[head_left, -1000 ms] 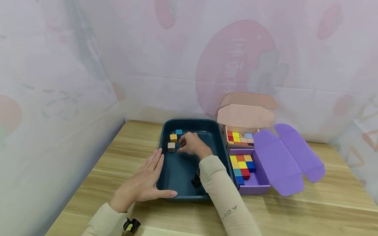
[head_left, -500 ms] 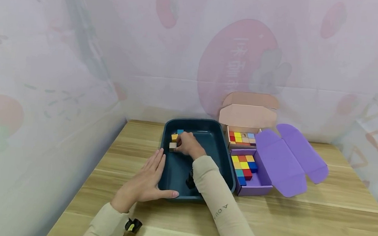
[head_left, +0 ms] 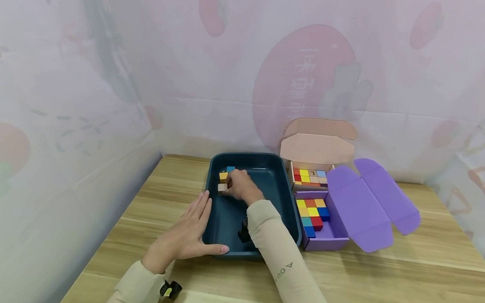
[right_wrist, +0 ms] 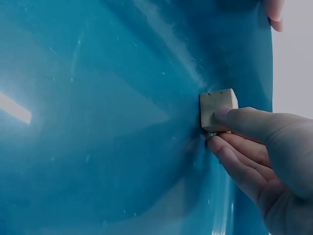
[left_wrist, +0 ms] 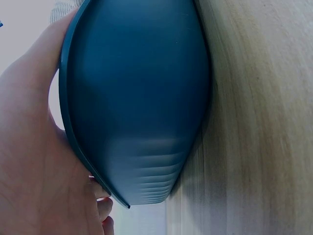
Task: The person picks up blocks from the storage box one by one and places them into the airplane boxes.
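In the head view my right hand (head_left: 242, 186) reaches into the dark blue tray (head_left: 250, 255) at its left side. It pinches a plain wooden cube (right_wrist: 211, 105), with the thumb against one face and the other fingers curled beneath it in the right wrist view. The same wooden cube (head_left: 222, 187) lies by the tray's left wall. Just behind it are an orange-yellow cube (head_left: 223, 176) and a blue cube (head_left: 231, 169), partly covered by the hand. My left hand (head_left: 187, 231) rests on the tray's near-left corner, fingers straight along the left rim and thumb on the front rim.
Right of the tray stands an open purple box (head_left: 333, 243) with several coloured cubes, its lid (head_left: 368, 205) folded out to the right. Behind it is an open pinkish box (head_left: 317, 149), also holding cubes. A printed cloth (head_left: 213, 80) hangs behind the wooden table (head_left: 384, 290).
My right hand has moved slightly left onto the wooden cube and taken hold of it. The left hand keeps its place on the tray rim.
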### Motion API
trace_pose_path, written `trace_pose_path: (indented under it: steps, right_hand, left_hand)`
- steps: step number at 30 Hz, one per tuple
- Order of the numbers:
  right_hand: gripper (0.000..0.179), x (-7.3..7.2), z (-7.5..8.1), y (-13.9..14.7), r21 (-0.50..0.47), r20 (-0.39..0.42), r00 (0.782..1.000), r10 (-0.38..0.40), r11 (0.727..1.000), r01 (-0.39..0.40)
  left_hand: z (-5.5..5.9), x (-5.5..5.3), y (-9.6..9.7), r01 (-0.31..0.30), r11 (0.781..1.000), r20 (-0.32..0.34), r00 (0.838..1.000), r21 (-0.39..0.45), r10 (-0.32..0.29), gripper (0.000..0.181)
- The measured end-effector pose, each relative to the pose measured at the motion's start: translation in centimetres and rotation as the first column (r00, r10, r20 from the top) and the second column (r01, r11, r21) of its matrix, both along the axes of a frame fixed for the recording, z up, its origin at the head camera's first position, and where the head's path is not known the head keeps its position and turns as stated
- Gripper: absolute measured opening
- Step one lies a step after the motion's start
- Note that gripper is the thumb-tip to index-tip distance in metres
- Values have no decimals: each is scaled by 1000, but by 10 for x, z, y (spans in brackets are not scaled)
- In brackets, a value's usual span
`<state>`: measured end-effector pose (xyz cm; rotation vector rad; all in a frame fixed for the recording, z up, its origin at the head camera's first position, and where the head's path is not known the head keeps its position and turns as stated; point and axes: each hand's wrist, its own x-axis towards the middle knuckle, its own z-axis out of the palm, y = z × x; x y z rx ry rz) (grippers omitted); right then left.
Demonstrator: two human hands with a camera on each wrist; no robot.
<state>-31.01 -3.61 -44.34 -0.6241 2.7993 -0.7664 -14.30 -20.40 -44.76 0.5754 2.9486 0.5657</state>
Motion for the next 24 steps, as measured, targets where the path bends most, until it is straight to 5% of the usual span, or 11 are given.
trace_pose_path:
  steps: [10,24]
  right_hand:
    - [27,1,12,20,13,16,1000,14,1000,-14]
    - [20,26,49,64,3,-40,991,129,992,-129]
  left_hand:
    - [2,0,0,-15,1000,12,1000,-3,16,136]
    - [3,-2,0,-10,1000,6,1000,4,10,136]
